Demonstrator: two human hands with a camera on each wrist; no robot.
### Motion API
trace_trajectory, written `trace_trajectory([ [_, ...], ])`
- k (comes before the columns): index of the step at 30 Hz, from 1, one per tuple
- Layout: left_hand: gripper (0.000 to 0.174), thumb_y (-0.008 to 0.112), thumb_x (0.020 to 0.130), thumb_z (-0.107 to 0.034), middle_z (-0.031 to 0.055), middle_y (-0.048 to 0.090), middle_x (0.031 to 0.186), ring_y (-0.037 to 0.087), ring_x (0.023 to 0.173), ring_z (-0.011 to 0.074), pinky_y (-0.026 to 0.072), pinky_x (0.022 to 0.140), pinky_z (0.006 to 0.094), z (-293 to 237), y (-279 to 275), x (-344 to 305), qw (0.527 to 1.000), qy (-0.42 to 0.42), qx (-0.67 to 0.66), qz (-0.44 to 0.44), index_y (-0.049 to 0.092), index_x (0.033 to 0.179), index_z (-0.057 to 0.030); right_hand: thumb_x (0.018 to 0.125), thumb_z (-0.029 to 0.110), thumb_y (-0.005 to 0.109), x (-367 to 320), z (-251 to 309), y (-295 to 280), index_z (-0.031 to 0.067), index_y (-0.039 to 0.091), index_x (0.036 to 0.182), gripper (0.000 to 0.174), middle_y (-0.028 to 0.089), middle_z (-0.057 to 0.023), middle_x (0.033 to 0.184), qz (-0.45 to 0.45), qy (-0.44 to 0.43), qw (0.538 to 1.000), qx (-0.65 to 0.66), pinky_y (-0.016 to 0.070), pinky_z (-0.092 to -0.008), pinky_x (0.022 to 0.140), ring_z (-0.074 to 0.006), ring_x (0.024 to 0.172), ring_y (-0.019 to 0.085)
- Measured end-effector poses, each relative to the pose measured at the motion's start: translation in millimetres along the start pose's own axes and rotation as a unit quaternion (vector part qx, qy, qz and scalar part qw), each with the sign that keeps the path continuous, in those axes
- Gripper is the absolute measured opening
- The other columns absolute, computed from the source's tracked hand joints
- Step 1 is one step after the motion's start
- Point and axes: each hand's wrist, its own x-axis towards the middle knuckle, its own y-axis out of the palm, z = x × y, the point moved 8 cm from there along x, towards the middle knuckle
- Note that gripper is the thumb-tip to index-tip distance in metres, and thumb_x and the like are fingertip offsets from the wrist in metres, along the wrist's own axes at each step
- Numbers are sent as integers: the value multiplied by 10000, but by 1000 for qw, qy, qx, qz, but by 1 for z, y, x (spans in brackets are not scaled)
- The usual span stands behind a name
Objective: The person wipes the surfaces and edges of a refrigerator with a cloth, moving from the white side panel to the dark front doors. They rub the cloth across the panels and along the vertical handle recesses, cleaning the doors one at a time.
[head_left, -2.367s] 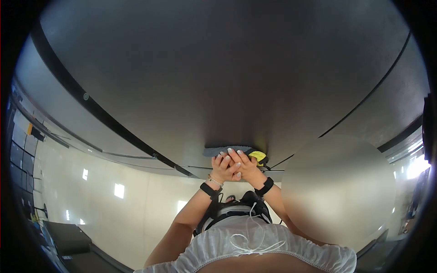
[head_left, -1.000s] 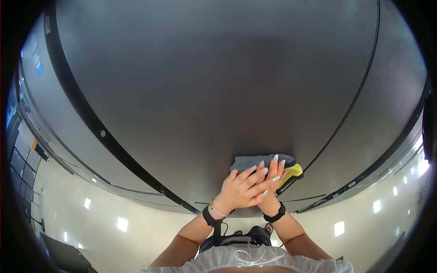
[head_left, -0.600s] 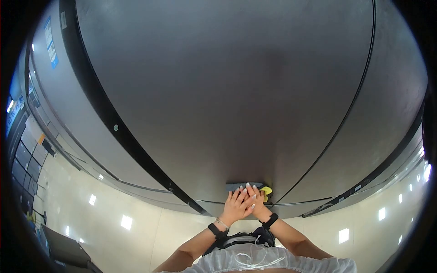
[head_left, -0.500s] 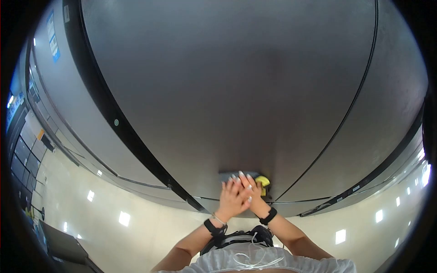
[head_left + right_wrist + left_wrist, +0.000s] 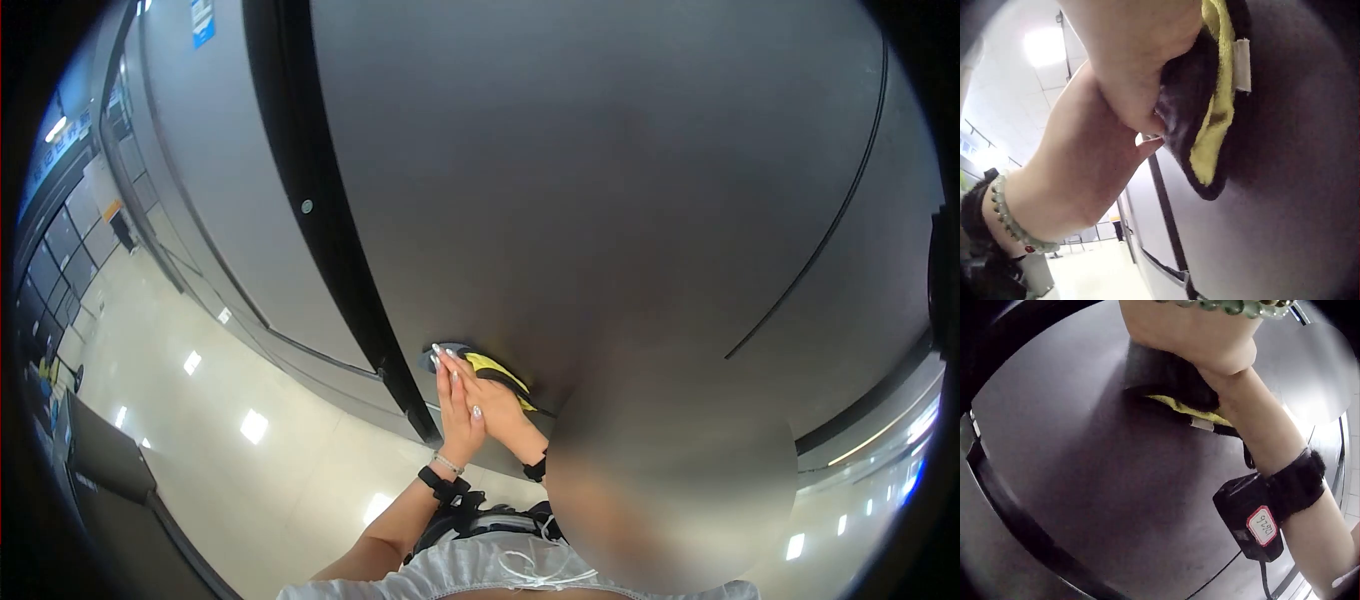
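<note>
A folded grey and yellow cloth lies against a large dark grey panel. My right hand presses on the cloth with straight fingers, palm toward the panel. Over its fingers lies my left hand, its fingers straight too. In the right wrist view, the cloth's yellow inner layer and a small white tag show beside the right hand. The left wrist view has the cloth's dark side under the left hand; the fingertips are hidden there.
Left of the cloth, a black vertical strip runs down the panel's edge, with a lighter grey panel beyond. A pale shiny floor spreads below. At lower left stands a dark box-shaped object.
Both hands have carried the cloth left across the panel, close to the black strip, after moving up and down lower on it. The head view has turned, shifting the strip rightward.
</note>
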Motion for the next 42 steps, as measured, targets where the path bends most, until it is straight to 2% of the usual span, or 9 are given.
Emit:
trace_trajectory([
  [11, 478, 307, 823, -274, 231, 148, 1294, 161, 1197, 367, 161, 961, 408, 9, -61, 84, 995, 26, -18, -96, 259, 1233, -34, 768, 90, 356, 73, 6, -10, 2, 253, 1222, 473, 265, -86, 1279, -24, -80, 996, -14, 366, -259, 833, -173, 1081, 379],
  [18, 638, 223, 827, -475, 174, 102, 1322, 140, 1216, 289, 131, 975, 378, 88, -29, -16, 964, -166, -144, -149, 135, 1256, -11, 763, 106, 359, 69, 19, 64, 16, 224, 1239, 503, 242, -80, 1290, -11, -118, 992, -36, 321, -252, 882, -159, 1126, 322],
  [24, 648, 201, 829, -470, 200, 148, 1298, 175, 1199, 300, 150, 965, 364, 101, -5, -106, 961, -270, -50, -27, 112, 1252, 13, 759, 117, 361, 19, 10, 106, 27, 203, 1251, 524, 225, -76, 1299, -6, -107, 993, -42, 288, -248, 916, -148, 1158, 282],
  [26, 631, 215, 829, -452, 224, 143, 1290, 166, 1197, 329, 160, 959, 385, 91, -1, -105, 965, -262, -27, 0, 116, 1252, 5, 770, 114, 341, 3, 8, 94, 22, 146, 1262, 537, 197, -77, 1307, 36, -105, 982, 150, 239, -249, 951, -149, 1166, 257],
  [32, 603, 303, 809, -434, 293, 107, 1265, 116, 1169, 447, 161, 917, 516, 7, 24, -48, 998, -17, -39, 37, 114, 1271, -95, 779, 98, 331, -19, -4, -28, 26, 207, 1253, 495, 280, -71, 1273, -18, -33, 993, 111, 335, -217, 876, -162, 1132, 323],
  [34, 577, 358, 799, -359, 305, 103, 1259, 117, 1160, 465, 158, 902, 550, -29, 36, -28, 997, 2, -50, 52, 129, 1267, -111, 773, 148, 384, -35, -15, -56, 40, 319, 1209, 453, 328, -44, 1251, -15, -8, 990, -137, 338, -276, 863, -159, 1111, 352],
  [36, 551, 403, 790, -277, 291, 107, 1269, 115, 1171, 447, 134, 918, 528, -70, 49, -8, 992, 29, -75, 102, 180, 1257, -86, 778, 174, 394, -56, -38, -84, 80, 243, 1248, 502, 216, -31, 1311, -15, 73, 997, -15, 399, -237, 796, -163, 1164, 291],
  [39, 494, 505, 714, -208, 290, 257, 1212, 213, 1133, 455, 141, 918, 527, -132, 69, 18, 967, 108, -121, 199, 374, 1169, -66, 737, 319, 472, -97, -40, -169, 119, 486, 1042, 365, 443, -34, 1161, -357, 126, 865, -331, 267, -436, 858, -185, 1072, 394],
  [42, 448, 501, 713, -235, 213, 344, 1191, 294, 1119, 374, 211, 890, 507, -159, 101, 12, 957, 138, -130, 218, 436, 1148, -148, 759, 310, 444, -140, -64, -181, 122, 485, 1025, 328, 450, -74, 1142, -395, 154, 835, -350, 110, -426, 959, -221, 1078, 388],
])
